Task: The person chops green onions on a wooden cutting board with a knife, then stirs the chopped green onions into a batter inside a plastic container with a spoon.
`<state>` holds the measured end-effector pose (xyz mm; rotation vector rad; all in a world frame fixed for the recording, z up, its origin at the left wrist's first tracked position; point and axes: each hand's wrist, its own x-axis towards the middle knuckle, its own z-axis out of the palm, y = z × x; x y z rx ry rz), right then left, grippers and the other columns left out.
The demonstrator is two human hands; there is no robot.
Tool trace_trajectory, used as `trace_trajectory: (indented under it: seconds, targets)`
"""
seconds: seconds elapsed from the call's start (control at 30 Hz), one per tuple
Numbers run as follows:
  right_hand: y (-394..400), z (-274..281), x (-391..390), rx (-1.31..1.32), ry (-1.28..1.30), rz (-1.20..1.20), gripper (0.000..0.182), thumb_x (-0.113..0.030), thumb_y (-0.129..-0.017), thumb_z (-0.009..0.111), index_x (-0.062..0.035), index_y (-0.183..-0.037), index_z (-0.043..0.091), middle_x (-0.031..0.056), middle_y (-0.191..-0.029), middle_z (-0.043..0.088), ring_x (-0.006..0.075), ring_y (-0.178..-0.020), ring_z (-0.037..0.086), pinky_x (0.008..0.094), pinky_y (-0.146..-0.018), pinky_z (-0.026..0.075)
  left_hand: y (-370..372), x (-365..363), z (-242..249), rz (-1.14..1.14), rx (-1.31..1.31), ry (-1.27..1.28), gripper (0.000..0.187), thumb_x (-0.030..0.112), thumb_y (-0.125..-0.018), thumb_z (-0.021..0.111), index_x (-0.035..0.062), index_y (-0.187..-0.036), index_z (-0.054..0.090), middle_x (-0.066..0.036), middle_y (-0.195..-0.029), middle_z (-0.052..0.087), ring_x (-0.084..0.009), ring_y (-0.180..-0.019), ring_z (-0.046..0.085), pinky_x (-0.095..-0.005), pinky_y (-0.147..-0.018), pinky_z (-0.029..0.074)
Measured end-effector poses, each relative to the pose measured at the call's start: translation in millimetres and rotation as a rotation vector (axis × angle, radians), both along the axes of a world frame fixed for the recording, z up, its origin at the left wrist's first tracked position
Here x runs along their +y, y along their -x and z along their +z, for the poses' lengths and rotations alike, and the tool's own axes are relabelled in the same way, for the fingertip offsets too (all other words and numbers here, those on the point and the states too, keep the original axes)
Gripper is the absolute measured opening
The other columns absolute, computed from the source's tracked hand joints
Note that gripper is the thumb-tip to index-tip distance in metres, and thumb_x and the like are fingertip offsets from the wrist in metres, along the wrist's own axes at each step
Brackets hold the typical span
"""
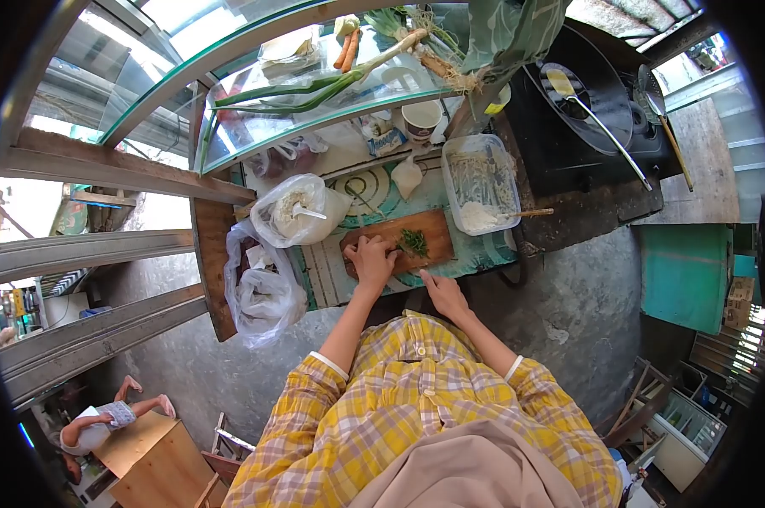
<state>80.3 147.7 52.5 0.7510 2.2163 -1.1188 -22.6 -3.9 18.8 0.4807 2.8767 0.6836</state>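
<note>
A wooden cutting board (438, 227) lies on the patterned table cover, with a small heap of chopped greens (413, 244) on its right half. My left hand (372, 259) rests on the board's left part, fingers bent and slightly apart, their tips down on the wood. Whether anything lies under them is hidden. At the board's near edge, my right hand (444, 293) is closed, its index finger pointing toward the greens. What it grips cannot be made out. Left of the board stands a plastic bag of pale flour (294, 212) with a white spoon (309, 212) in it.
A clear plastic tub (482, 173) with flour stands right of the board. Beyond it, a wok (586, 106) with a ladle sits on the stove. Another plastic bag (264, 296) hangs over the left edge. Scallions (332, 89) lie on a glass shelf above.
</note>
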Motion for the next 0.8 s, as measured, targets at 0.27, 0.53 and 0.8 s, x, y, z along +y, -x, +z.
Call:
trace_trajectory:
  seconds: [0.27,0.53,0.8]
  targets:
    - [13.9,-6.0,-4.1,-0.009,-0.002,0.025,0.067,-0.058,-0.094,0.035,0.0023,-0.089,0.065,0.0262,-0.088,0.064,0.0441,-0.090,0.059,0.0490,-0.077,0.045,-1.0,1.2,0.3,-0.008,0.082,-0.058,0.014,0.024,-0.068,0.077,0.0131,-0.075,0.073,0.002,-0.077,0.062,-0.0209,-0.090,0.052,-0.0480,-0.086,0.027]
    - [-1.1,-16.5,0.0,0.048,-0.042,0.010,0.069,-0.058,-0.094,0.034,0.0040,-0.081,0.061,0.0264,-0.082,0.062,0.0438,-0.085,0.058,0.0487,-0.074,0.044,-2.6,2.6,-1.5,0.003,0.048,-0.037,0.013,0.024,-0.069,0.076,0.0133,-0.077,0.073,0.001,-0.083,0.062,-0.0225,-0.094,0.052,-0.0505,-0.087,0.028]
    - [-6.8,-24.4,3.6,0.122,0.094,-0.084,0.068,-0.056,-0.095,0.038,0.0059,-0.073,0.055,0.0221,-0.068,0.056,0.0393,-0.066,0.052,0.0448,-0.067,0.042,-4.7,1.8,-1.7,0.013,0.064,-0.030,0.018,0.027,-0.069,0.076,0.0118,-0.078,0.072,0.000,-0.083,0.060,-0.0222,-0.093,0.051,-0.0477,-0.083,0.027]
